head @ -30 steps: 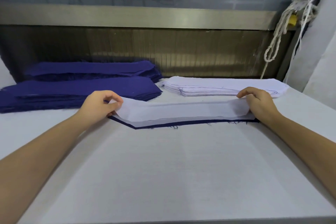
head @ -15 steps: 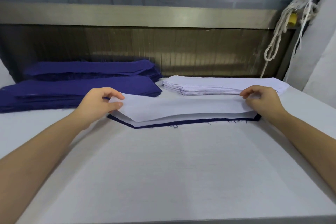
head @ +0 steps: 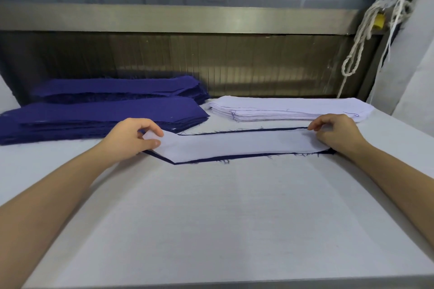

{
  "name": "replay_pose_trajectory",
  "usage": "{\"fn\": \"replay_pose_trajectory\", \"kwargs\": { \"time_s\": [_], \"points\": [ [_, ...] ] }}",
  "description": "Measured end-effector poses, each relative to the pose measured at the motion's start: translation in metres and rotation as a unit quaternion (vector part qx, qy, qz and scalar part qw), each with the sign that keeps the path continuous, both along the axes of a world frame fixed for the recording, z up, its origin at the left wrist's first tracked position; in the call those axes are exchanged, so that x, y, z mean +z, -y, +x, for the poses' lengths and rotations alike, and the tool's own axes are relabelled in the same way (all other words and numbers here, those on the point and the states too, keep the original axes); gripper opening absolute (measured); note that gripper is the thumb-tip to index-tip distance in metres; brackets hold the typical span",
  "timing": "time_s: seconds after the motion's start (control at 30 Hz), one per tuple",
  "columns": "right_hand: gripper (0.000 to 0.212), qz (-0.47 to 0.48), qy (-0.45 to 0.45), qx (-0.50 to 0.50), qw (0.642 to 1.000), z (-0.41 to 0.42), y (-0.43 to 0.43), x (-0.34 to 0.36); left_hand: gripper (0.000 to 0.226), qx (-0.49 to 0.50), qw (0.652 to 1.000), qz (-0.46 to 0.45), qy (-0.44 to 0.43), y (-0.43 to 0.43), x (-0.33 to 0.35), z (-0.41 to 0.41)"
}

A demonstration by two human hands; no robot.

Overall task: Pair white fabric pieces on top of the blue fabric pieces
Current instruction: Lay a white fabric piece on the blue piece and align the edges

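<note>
Two grips on one white piece: left grip pinches left end, right grip pinches right end. Piece lies on blue piece, mid-counter, blue border showing. Step: edge alignment. Next, likely: release, fetch from blue stack.

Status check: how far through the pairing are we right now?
Done: no finished pairs show in view. In hand: left hand and right hand pinch the ends of one white piece lying over a blue piece, whose edges show along both long sides. Left: two blue stacks and the white stack at the back.
</note>
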State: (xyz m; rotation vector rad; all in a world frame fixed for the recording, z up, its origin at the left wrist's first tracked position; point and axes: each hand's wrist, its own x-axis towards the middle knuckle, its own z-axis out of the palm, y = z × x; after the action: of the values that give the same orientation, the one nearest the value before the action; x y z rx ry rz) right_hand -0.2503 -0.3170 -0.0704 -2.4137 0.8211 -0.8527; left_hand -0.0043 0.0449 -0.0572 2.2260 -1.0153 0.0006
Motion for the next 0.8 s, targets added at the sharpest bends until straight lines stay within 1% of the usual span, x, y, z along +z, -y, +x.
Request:
{"fn": "replay_pose_trajectory", "kwargs": {
  "time_s": [0.2, 0.37, 0.53, 0.8],
  "points": [
    [0.026, -0.017, -0.018, -0.013, 1.0, -0.0002, 0.0023, -0.0007, 0.019, 0.0, 0.999, 0.028, 0.04, 0.0002, -0.0022, 0.0005],
    [0.026, -0.019, -0.028, -0.027, 0.999, 0.0005, 0.0026, -0.0008, 0.019, -0.011, 0.998, 0.033, 0.054, 0.0001, -0.0032, 0.0009],
    [0.03, -0.022, -0.019, -0.03, 0.999, 0.0003, 0.002, 0.0, 0.021, -0.007, 0.998, 0.024, 0.056, 0.0008, -0.0041, 0.0019],
    [0.03, -0.028, -0.015, -0.037, 0.999, 0.0004, 0.0054, -0.0016, 0.02, -0.007, 0.997, 0.02, 0.068, 0.002, -0.0051, 0.0009]
  ]
}}
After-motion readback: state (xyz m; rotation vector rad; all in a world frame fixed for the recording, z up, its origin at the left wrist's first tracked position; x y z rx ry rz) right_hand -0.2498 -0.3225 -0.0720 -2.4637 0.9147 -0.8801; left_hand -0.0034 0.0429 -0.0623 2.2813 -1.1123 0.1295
